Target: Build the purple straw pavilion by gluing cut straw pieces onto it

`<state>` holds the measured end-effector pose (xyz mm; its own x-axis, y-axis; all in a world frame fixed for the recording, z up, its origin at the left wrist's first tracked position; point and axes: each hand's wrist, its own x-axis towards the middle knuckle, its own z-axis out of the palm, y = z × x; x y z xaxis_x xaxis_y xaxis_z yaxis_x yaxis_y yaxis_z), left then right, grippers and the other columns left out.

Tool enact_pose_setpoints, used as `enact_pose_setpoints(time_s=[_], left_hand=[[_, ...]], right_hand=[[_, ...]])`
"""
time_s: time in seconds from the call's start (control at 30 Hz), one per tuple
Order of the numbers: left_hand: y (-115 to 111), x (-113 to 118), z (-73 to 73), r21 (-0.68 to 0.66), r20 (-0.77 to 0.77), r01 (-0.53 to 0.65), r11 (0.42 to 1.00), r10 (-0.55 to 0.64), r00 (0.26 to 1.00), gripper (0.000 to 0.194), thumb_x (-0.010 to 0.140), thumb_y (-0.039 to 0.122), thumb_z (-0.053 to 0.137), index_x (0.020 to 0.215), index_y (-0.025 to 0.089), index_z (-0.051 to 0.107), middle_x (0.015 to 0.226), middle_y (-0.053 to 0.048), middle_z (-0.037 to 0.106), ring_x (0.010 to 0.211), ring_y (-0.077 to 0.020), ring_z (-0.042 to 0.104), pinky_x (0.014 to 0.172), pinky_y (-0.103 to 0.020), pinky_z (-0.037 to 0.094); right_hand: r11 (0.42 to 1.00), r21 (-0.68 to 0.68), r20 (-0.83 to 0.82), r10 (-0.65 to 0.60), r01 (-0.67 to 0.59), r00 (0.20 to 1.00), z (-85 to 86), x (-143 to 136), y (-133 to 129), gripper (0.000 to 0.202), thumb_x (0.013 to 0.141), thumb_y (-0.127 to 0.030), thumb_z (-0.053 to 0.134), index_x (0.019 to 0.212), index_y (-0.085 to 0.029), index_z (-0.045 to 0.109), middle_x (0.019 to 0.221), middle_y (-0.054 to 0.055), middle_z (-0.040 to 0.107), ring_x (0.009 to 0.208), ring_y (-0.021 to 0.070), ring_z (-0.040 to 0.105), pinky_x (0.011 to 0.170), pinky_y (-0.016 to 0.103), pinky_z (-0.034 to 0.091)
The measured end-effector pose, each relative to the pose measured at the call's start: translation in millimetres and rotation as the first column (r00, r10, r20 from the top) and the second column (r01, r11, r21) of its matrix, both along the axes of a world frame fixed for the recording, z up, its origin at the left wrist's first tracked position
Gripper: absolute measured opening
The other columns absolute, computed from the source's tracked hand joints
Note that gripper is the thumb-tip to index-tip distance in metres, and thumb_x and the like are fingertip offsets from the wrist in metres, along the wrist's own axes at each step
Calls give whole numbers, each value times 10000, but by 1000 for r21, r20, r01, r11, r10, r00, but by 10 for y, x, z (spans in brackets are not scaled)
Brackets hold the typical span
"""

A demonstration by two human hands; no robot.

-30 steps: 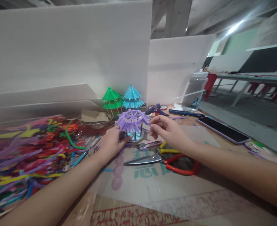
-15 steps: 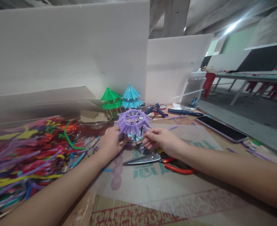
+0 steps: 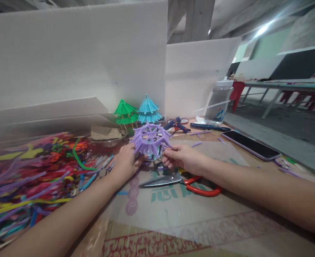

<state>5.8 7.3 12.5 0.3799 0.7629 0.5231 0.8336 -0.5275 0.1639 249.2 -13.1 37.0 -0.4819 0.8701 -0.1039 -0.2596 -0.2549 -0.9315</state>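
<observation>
A small model pavilion [image 3: 151, 137] stands in front of me, its purple roof made of pipe-cleaner strips round an open spoked ring, with pale blue pieces beneath. My left hand [image 3: 126, 159] grips the model's left side, thumb at its base and fingers partly hidden behind the roof's edge. On the other side, my right hand [image 3: 178, 157] pinches a short purple pipe-cleaner strip at the roof's lower right rim; most of the strip is hidden by the fingers. Just below that hand lie large scissors [image 3: 162, 181] with red handles, blades pointing left.
Piled pipe cleaners [image 3: 34, 175] cover the left side. Green [image 3: 125, 111] and blue model roofs [image 3: 148, 109] stand behind, near a glue gun [image 3: 177, 125]. Rightward are a dark blue cutter [image 3: 209, 127], a water bottle [image 3: 218, 103] and a phone [image 3: 249, 144]. White boards [image 3: 77, 57] rise behind.
My right hand has shifted very slightly left, its fingertips closer to the roof's rim. My left hand stays on the model. The whole view has moved a little.
</observation>
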Motion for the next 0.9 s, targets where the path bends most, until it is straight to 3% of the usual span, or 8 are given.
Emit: enact_pose_setpoints(time_s=[0.37,0.6,0.9], left_hand=[[18,-4,-12,14,8,5,1000,-5,1000,432,922,420,539,1268,163,571,1243,-143,631,1166,-323,575,1003,-476,454],[31,6,15,27,-8,17,999,-17,1000,348,884,377,580,1182,210,639,1169,-121,658,1131,-331,605,970,-474,476],[38,4,-3,18,13,26,1000,-26,1000,414,900,410,562,1238,174,604,1214,-140,647,1153,-332,593,993,-469,464]], right_hand=[[999,-12,-20,51,-51,998,13,33,108,208,749,-236,828,795,-116,666,684,16,700,570,78,641,587,184,559],[994,-10,-4,112,-112,994,44,50,123,235,733,-244,841,793,-122,650,690,11,693,594,80,646,589,181,559],[1000,18,-11,-5,5,1000,37,-18,70,255,727,-284,829,771,-133,627,631,-15,659,526,71,605,538,182,534]])
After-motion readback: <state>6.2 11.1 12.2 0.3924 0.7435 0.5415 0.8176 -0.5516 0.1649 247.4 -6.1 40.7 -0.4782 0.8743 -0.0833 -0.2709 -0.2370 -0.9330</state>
